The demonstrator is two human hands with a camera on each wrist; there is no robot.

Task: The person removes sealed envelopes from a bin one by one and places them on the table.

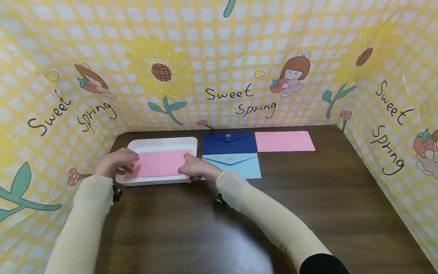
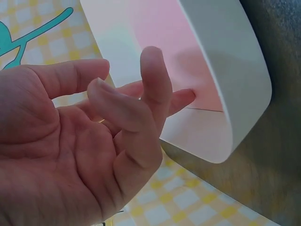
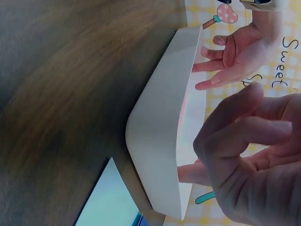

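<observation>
A pink envelope [image 1: 161, 163] lies in a white tray [image 1: 164, 143] at the back left of the table. My left hand [image 1: 118, 161] is at the tray's left end. In the left wrist view, one fingertip of the left hand [image 2: 117, 127] touches the pink envelope [image 2: 188, 56], and nothing is pinched. From the other end, my right hand [image 1: 196, 167] reaches over the tray's wall. One finger of the right hand [image 3: 249, 146] points into the tray [image 3: 155, 122] while others are bent; the wall hides that fingertip in the right wrist view.
Right of the tray, a dark blue envelope [image 1: 229, 144] lies behind a light blue envelope [image 1: 236, 165], partly under my right hand. Another pink envelope [image 1: 284, 141] is farther right. Yellow checked cloth [image 1: 226, 57] rises behind and beside the brown table [image 1: 308, 198].
</observation>
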